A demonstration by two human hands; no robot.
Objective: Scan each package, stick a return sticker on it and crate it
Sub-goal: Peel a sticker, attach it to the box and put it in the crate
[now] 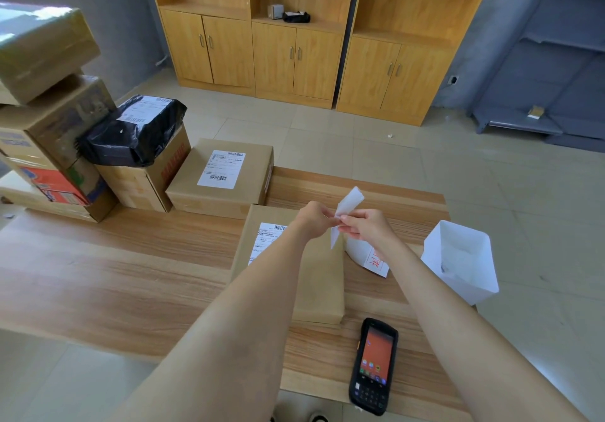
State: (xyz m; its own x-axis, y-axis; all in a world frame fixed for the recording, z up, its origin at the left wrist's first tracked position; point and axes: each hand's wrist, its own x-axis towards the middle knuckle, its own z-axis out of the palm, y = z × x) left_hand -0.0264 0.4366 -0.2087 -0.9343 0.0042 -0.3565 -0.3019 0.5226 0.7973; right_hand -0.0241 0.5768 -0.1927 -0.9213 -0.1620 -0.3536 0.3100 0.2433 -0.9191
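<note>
Worktop (pixel 114 274), light wood. Far left: stacked cartons (pixel 49 117); black bag (pixel 131 136) lying on one of them, label up. Next: labelled box (pixel 222 172) at the back edge, just behind the package. Centre: package (pixel 317 287), brown, flat on the worktop, label up, partly hidden by the left forearm. Left hand (pixel 316 220): grip narrow, fingertips pinching a white slip (pixel 348 204) held above the package's far end. Right hand (pixel 368 226): grip narrow, pinching the same slip from the other side. Below the right hand: sheet (pixel 370 259) with red print, just beside the package. Near edge: scanner (pixel 375 366), face up, screen lit. Far right: white bin (pixel 465 258) at the worktop's end
</note>
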